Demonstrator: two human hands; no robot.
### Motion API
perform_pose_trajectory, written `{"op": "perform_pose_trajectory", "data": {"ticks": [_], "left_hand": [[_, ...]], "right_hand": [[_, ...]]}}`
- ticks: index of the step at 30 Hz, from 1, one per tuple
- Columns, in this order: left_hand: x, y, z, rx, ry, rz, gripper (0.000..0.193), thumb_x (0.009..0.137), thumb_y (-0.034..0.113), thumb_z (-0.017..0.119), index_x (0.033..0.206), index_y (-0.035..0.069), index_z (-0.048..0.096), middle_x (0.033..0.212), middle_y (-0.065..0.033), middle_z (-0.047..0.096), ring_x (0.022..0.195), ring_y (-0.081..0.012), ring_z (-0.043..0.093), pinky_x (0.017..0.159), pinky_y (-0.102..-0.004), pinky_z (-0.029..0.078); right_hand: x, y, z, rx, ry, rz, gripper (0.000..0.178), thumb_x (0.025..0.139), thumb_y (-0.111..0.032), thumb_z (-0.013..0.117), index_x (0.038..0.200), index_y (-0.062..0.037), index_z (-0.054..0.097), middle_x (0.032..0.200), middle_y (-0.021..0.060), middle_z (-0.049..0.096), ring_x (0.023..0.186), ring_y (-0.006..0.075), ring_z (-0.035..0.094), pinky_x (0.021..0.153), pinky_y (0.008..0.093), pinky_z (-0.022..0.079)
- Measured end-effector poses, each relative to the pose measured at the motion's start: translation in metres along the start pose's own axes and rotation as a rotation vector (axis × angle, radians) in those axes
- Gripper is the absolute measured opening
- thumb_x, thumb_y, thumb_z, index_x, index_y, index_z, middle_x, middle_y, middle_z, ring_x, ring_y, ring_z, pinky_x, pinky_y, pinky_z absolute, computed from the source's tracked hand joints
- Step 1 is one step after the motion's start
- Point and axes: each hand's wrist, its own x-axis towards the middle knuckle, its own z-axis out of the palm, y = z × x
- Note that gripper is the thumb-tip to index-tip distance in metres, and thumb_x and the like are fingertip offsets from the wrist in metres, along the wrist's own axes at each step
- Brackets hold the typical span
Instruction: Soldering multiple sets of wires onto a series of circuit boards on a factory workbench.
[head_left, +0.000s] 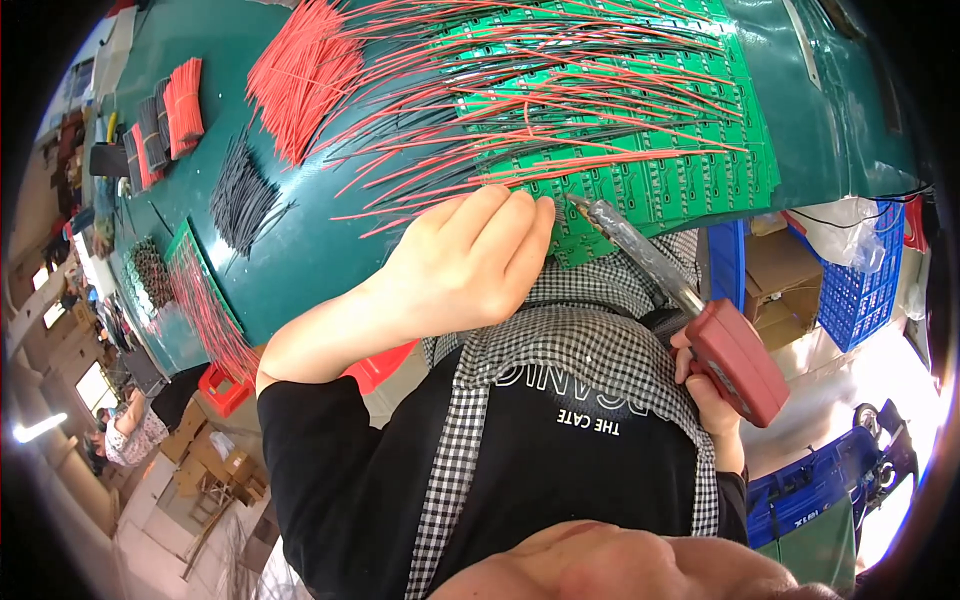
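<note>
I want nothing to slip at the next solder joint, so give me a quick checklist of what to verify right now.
1. Left hand pressing on the green circuit board panel: ok.
2. Right hand with a firm grip on the red soldering gun: ok.
3. Gun tip at the panel's near edge: ok.
4. Tip touching a pad: cannot tell.
5. Red wires lying across the panel, clear of the tip: ok.

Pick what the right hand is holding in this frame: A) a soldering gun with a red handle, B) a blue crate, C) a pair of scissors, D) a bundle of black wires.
A: the right hand grips a soldering gun by its red handle, its tip at the edge of the green circuit board.
</note>
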Motion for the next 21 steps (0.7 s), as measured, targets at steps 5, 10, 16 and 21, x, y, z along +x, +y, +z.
{"op": "perform_pose_trajectory", "data": {"ticks": [5, 10, 16, 21], "left_hand": [[0.0017, -0.0001, 0.0002, 0.034, -0.05, -0.003, 0.035, 0.064, 0.003, 0.064, 0.098, -0.005, 0.065, 0.088, -0.0102, 0.059, 0.077, -0.0219, 0.063, 0.063, -0.0296, 0.054], [0.0007, 0.0024, -0.0037, 0.051, -0.088, -0.018, 0.035, 0.066, 0.003, 0.064, 0.1, -0.005, 0.064, 0.09, -0.0102, 0.058, 0.078, -0.0222, 0.063, 0.063, -0.0297, 0.054], [0.002, 0.0008, -0.0037, 0.046, -0.095, -0.011, 0.034, 0.067, 0.003, 0.065, 0.1, -0.005, 0.065, 0.092, -0.0106, 0.058, 0.08, -0.0226, 0.063, 0.065, -0.0303, 0.054], [0.0018, 0.0019, -0.0026, 0.045, -0.084, -0.01, 0.034, 0.067, 0.002, 0.065, 0.1, -0.005, 0.064, 0.092, -0.0109, 0.058, 0.08, -0.0231, 0.063, 0.065, -0.0306, 0.054]], "right_hand": [[0.003, -0.0013, -0.0071, -0.11, -0.128, -0.082, 0.041, 0.073, -0.022, 0.078, 0.106, -0.0003, 0.066, 0.11, 0.0196, 0.065, 0.095, 0.0334, 0.067, 0.079, 0.0374, 0.055], [0.0021, -0.0014, -0.0067, -0.051, -0.107, -0.076, 0.043, 0.073, -0.024, 0.078, 0.107, -0.0003, 0.066, 0.112, 0.0205, 0.064, 0.096, 0.034, 0.067, 0.079, 0.038, 0.055], [0.0025, -0.0071, -0.0066, -0.091, -0.123, -0.077, 0.046, 0.074, -0.027, 0.078, 0.108, 0.0002, 0.066, 0.115, 0.0208, 0.063, 0.096, 0.0343, 0.067, 0.08, 0.038, 0.055], [0.0065, -0.0027, -0.0064, -0.04, -0.129, -0.138, 0.053, 0.074, -0.029, 0.079, 0.112, 0.0032, 0.062, 0.114, 0.0205, 0.064, 0.096, 0.0337, 0.067, 0.08, 0.0369, 0.055]]}}
